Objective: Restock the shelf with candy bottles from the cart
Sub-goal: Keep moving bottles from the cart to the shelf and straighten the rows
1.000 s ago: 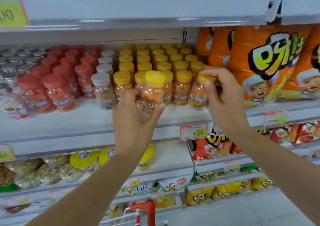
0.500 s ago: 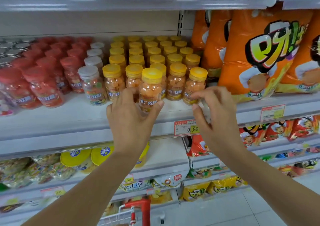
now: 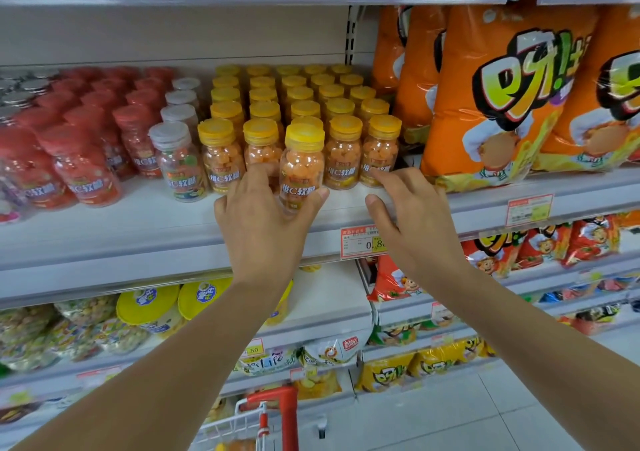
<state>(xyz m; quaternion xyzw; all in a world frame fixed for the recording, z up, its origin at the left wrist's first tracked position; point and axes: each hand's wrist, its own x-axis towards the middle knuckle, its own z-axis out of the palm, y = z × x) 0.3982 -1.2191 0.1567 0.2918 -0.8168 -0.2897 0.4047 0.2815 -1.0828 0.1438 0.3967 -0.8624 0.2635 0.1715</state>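
A: What's printed on the front yellow-capped bottle (image 3: 302, 173)?
B: "维C软糖".
A: And the price tag (image 3: 362, 243) on the shelf (image 3: 138, 236) edge?
B: "0.8" (the rest is hidden). The big orange bags (image 3: 512, 97) read "呀!", and a packet (image 3: 266, 360) lower down says "Life".

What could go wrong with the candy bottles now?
The bottle that the left hand grips is in front of the tightly packed yellow rows. If it is pushed in hard, it might tip its neighbours. The open right hand is right by the end bottle and could bump it toward the orange bags.
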